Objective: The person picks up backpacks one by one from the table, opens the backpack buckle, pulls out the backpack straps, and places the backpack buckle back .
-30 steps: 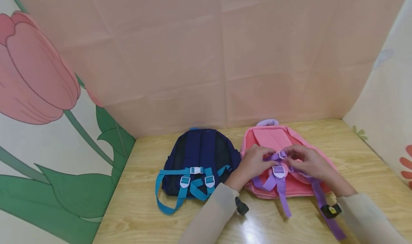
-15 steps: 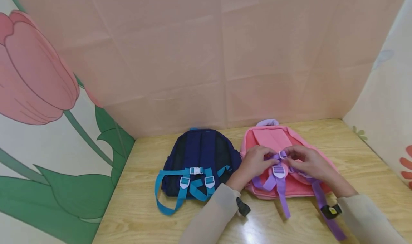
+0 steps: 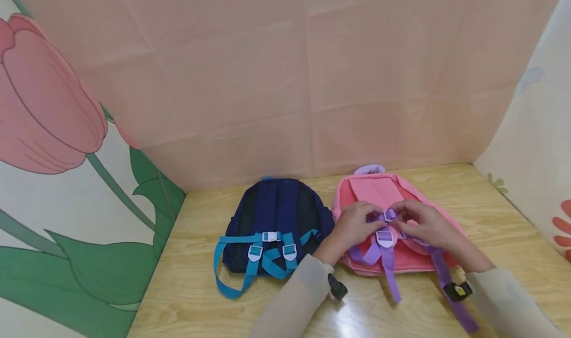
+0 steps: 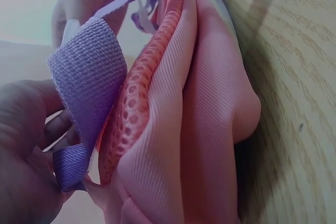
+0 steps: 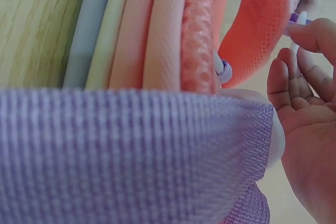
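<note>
A pink backpack (image 3: 372,192) lies with its strap side up on the wooden table. Over its middle, my left hand (image 3: 354,225) and right hand (image 3: 424,223) meet at a small white buckle (image 3: 387,216) on purple webbing. Thumb and fingers of each hand pinch one side of it. Just below hangs a larger white strap adjuster (image 3: 385,238), from which a purple strap (image 3: 389,271) trails toward me. In the left wrist view a twisted purple strap (image 4: 89,72) covers part of my left hand. The right wrist view shows my right palm (image 5: 315,129) beside the bag.
To the left lies a dark blue backpack (image 3: 276,204) with teal straps (image 3: 229,291) and white buckles. Another purple strap (image 3: 459,310) runs over the table under my right wrist. Behind the table (image 3: 196,278) hangs a pinkish cloth (image 3: 250,80); flower-printed panels flank both sides.
Both hands keep their pinch at the small buckle, with only slight finger movement. The bags lie as before; the head view has shifted a little.
</note>
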Demonstrator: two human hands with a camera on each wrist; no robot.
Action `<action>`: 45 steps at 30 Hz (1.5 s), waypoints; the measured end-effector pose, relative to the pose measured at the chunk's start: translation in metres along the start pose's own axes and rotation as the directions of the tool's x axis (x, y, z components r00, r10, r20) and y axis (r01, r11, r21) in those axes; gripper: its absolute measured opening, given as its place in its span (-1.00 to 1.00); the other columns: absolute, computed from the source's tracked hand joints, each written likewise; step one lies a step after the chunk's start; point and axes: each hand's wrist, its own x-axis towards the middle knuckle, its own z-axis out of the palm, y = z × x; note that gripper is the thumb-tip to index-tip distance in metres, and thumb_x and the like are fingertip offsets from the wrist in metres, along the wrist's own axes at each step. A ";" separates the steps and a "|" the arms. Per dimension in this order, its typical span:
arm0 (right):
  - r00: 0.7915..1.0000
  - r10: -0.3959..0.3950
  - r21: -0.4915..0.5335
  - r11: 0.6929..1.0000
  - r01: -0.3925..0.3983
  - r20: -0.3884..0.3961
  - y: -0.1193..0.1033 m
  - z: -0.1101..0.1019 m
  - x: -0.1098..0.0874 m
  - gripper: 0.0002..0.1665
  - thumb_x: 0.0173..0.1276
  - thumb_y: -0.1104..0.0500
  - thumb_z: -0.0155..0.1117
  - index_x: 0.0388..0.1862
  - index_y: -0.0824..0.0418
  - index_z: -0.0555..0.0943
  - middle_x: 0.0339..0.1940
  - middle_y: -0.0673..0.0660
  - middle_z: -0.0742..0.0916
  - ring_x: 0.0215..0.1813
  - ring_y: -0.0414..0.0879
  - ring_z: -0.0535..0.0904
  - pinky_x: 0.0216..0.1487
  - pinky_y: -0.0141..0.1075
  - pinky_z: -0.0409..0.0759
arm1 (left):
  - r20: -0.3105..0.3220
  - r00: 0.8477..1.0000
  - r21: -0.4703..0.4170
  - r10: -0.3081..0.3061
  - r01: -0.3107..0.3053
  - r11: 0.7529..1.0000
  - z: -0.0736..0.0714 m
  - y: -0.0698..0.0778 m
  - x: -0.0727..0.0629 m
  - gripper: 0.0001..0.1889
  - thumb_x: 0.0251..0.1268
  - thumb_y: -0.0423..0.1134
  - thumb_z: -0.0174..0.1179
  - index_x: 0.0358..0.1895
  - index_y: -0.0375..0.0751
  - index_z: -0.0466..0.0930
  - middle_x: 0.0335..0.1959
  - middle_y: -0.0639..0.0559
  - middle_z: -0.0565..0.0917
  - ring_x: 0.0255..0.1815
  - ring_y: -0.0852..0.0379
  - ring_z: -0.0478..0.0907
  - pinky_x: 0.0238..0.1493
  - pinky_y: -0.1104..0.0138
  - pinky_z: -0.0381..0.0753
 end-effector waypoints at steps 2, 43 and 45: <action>1.000 0.002 -0.002 1.000 -0.002 0.002 -0.001 -0.001 0.000 -0.63 0.25 0.42 0.43 0.02 0.26 0.63 -0.26 -0.01 0.69 -0.25 -0.29 0.58 -0.20 -0.48 0.57 | -0.003 1.000 0.013 0.014 -0.014 1.000 0.000 -0.001 -0.001 -0.68 0.34 0.02 0.34 0.12 0.15 0.71 -0.07 0.36 0.67 -0.02 0.46 0.51 0.06 0.45 0.36; 0.980 0.190 0.172 0.965 -0.197 0.059 -0.004 -0.004 -0.003 -0.64 0.37 0.29 0.39 0.11 0.32 0.59 -0.31 0.12 0.73 -0.43 -0.07 0.65 -0.49 -0.27 0.63 | -0.012 0.999 -0.044 -0.032 0.032 0.999 0.003 -0.002 -0.001 -0.65 0.39 0.06 0.29 0.17 0.13 0.70 -0.05 0.33 0.67 -0.01 0.41 0.48 0.13 0.45 0.41; 0.979 0.192 0.159 0.967 -0.200 0.064 -0.005 -0.005 -0.001 -0.64 0.37 0.28 0.40 0.11 0.32 0.59 -0.32 0.13 0.72 -0.44 -0.08 0.64 -0.50 -0.28 0.62 | -0.016 0.999 -0.051 -0.032 0.031 0.998 0.003 -0.002 -0.001 -0.65 0.40 0.05 0.28 0.17 0.12 0.69 -0.04 0.32 0.66 0.01 0.41 0.48 0.12 0.46 0.42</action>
